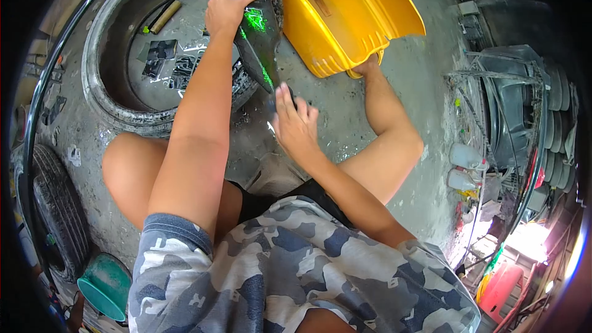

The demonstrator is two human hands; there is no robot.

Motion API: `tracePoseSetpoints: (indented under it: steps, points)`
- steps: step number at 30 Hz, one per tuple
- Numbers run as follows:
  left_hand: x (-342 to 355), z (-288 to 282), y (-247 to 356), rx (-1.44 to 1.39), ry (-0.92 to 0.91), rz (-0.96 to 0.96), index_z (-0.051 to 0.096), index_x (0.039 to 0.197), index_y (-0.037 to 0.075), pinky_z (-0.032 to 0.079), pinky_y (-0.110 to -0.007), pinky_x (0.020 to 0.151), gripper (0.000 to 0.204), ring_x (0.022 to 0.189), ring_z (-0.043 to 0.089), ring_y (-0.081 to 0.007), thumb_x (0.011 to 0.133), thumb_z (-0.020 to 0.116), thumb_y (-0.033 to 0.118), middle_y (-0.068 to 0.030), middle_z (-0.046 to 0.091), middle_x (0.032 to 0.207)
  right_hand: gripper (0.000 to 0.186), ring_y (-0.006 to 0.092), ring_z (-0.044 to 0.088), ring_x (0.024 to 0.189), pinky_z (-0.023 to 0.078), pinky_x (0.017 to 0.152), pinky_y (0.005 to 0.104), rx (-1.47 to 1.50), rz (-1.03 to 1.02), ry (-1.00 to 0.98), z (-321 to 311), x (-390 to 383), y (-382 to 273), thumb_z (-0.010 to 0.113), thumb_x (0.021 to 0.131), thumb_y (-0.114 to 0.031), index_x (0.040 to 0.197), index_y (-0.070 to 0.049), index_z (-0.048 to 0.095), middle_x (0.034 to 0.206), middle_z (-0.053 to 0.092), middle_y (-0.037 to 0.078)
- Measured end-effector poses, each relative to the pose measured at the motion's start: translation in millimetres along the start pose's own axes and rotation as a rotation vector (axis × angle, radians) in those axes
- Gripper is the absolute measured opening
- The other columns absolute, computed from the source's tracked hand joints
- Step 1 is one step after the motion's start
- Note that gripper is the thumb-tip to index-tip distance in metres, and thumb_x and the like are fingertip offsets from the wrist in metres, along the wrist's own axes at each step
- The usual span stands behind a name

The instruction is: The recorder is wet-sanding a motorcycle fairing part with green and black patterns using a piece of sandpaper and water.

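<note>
A long black panel [254, 43] with bright green graphics, like a motorcycle body part, slants over the floor in front of me. My left hand [227, 11] is closed over its upper part, thumb lying across the graphics. Close to the panel's narrow lower end is my right hand [297, 124], slightly blurred. Its fingers are held together against a small dark thing, which they mostly hide; I cannot make out what it is.
A big tyre-like ring [102, 80] lies at left with dark scraps [160, 58] and a brown roll [165, 17] inside. Ahead is a yellow plastic bin [345, 12], my foot against it. A tyre [58, 203], a green bucket [106, 283] and plastic jugs [465, 157] line the sides.
</note>
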State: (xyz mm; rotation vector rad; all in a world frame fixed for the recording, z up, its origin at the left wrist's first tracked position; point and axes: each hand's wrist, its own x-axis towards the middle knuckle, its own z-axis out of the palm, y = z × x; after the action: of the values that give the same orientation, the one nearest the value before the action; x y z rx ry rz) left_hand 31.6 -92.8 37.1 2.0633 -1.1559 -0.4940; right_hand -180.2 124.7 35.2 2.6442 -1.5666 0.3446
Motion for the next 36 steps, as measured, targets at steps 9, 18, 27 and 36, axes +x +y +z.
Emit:
tracePoseSetpoints:
  steps: [9,18,27,36]
  points:
    - [-1.6,0.4,0.8,0.013,-0.013,-0.023,0.069,0.097,-0.003,0.052,-0.046,0.084,0.093,0.097,0.066,-0.04,0.054,0.07,0.08,-0.0248,0.068,0.099,0.06,0.0258,0.051,0.105,0.039,0.079,0.0412,-0.05,-0.131,0.032,-2.5,-7.4,15.2,0.062,0.08,-0.019,0.135,0.0,0.047,0.143,0.046,0.013]
    - [3.2,1.4,-2.5,0.016,0.014,0.03,0.069,0.096,-0.004,0.052,-0.045,0.084,0.093,0.095,0.067,-0.0389,0.055,0.07,0.079,-0.0251,0.068,0.099,0.049,0.0249,0.051,0.106,0.037,0.082,0.0395,-0.123,-0.128,0.015,-8.7,-5.8,20.1,0.059,0.083,-0.021,0.128,-0.001,0.055,0.141,0.048,0.012]
    - [-4.2,1.8,-2.0,0.02,0.043,0.0,0.069,0.094,-0.003,0.053,-0.045,0.082,0.091,0.095,0.067,-0.0382,0.055,0.071,0.079,-0.0238,0.069,0.098,0.05,0.0247,0.051,0.107,0.038,0.081,0.04,-0.084,-0.096,0.027,-11.1,5.2,5.8,0.058,0.084,-0.021,0.128,0.002,0.054,0.139,0.05,0.015]
    - [-2.0,5.5,-6.4,0.025,0.031,0.019,0.068,0.092,-0.004,0.053,-0.046,0.081,0.091,0.093,0.067,-0.038,0.055,0.07,0.079,-0.0233,0.069,0.096,0.056,0.0255,0.052,0.101,0.039,0.078,0.0424,-0.117,-0.117,-0.076,-23.7,-15.6,16.1,0.061,0.079,-0.019,0.132,-0.004,0.053,0.144,0.046,0.007]
